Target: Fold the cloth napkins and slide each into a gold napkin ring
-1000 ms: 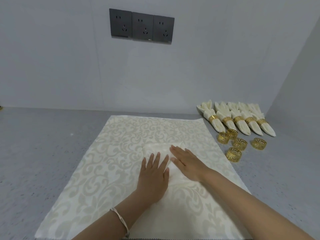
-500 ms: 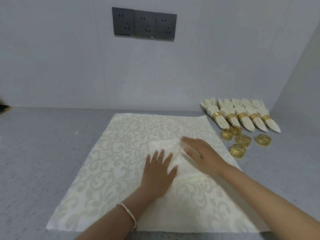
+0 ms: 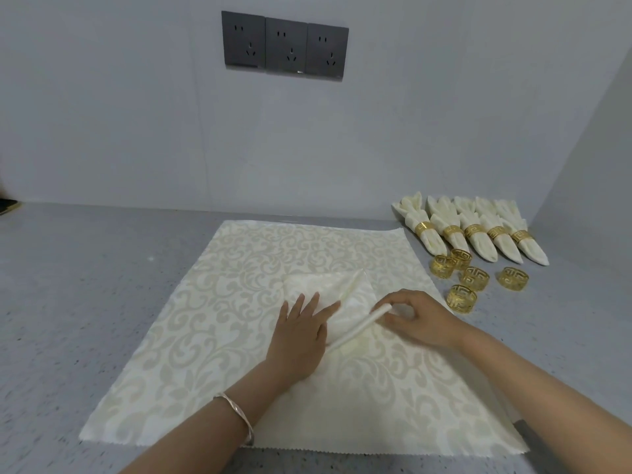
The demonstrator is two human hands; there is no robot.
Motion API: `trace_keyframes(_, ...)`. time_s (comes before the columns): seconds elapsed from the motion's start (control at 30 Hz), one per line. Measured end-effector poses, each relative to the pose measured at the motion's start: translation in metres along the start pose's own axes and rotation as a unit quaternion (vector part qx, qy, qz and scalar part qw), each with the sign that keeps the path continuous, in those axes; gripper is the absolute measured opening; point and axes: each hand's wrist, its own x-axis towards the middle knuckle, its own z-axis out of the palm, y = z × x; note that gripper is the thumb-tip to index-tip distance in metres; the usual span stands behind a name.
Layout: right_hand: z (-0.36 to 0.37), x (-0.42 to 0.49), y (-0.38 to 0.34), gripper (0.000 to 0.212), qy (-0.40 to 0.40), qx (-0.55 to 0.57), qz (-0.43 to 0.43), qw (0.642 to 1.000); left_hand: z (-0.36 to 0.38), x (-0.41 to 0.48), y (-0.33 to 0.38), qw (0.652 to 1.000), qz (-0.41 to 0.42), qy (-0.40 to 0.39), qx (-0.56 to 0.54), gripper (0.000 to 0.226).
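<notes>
A small cream napkin (image 3: 325,285) lies partly folded on a large cream damask cloth (image 3: 212,319). My left hand (image 3: 301,333) presses flat on the napkin's left part, fingers spread. My right hand (image 3: 420,319) pinches the napkin's right edge, which is lifted and folded into a narrow strip running towards my left hand. To the right, several loose gold napkin rings (image 3: 473,278) sit on the counter. Behind them, several finished napkins in gold rings (image 3: 472,230) lie in a row.
The grey speckled counter (image 3: 85,285) runs to a white back wall with three dark sockets (image 3: 285,49). A side wall closes in the right. A dark object (image 3: 8,206) shows at the far left edge. A bracelet is on my left wrist.
My right hand went from lying flat on the napkin to pinching its right edge and lifting it into a fold. My left hand stayed pressed on the napkin.
</notes>
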Motion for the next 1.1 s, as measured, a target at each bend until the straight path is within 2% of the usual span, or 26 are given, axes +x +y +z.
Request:
trace_keyframes(0.03, 0.001, 0.003, 0.001, 0.004, 0.005, 0.013, 0.007, 1.000, 0.000, 0.000, 0.000, 1.000, -0.003, -0.004, -0.013, 0.047)
trace_keyframes(0.13, 0.007, 0.012, 0.001, 0.023, 0.026, 0.031, 0.018, 0.999, -0.001, 0.001, 0.003, 0.999, -0.023, -0.024, -0.040, 0.047)
trace_keyframes(0.23, 0.017, 0.019, 0.004, 0.020, 0.054, 0.039, 0.012, 0.998, -0.001, 0.002, 0.002, 0.998, -0.029, -0.043, -0.032, 0.055)
trace_keyframes(0.47, 0.030, 0.033, 0.009, 0.020, 0.089, 0.035, 0.038, 0.995, -0.003, 0.003, 0.002, 0.999, -0.020, -0.035, -0.017, 0.045)
trace_keyframes(0.67, 0.027, 0.043, 0.001, 0.030, 0.061, -0.014, 0.060, 0.996, -0.009, 0.013, -0.003, 0.999, -0.023, -0.039, -0.028, 0.057)
trace_keyframes(0.77, 0.022, 0.047, -0.004, 0.031, 0.032, -0.064, 0.081, 0.994, -0.014, 0.043, -0.022, 0.999, -0.029, -0.003, -0.028, 0.071)
trace_keyframes(0.9, 0.020, 0.050, -0.008, 0.029, 0.015, -0.074, 0.107, 0.991, -0.023, 0.067, -0.036, 0.998, -0.055, -0.008, 0.004, 0.053)
trace_keyframes(1.0, 0.020, 0.050, -0.009, 0.026, 0.024, -0.073, 0.124, 0.989, -0.031, 0.072, -0.035, 0.997, -0.052, 0.026, 0.043, 0.041)
trace_keyframes(1.1, 0.021, 0.052, -0.013, 0.021, 0.046, -0.079, 0.142, 0.986, -0.040, 0.074, -0.034, 0.994, -0.096, 0.049, 0.025, 0.032)
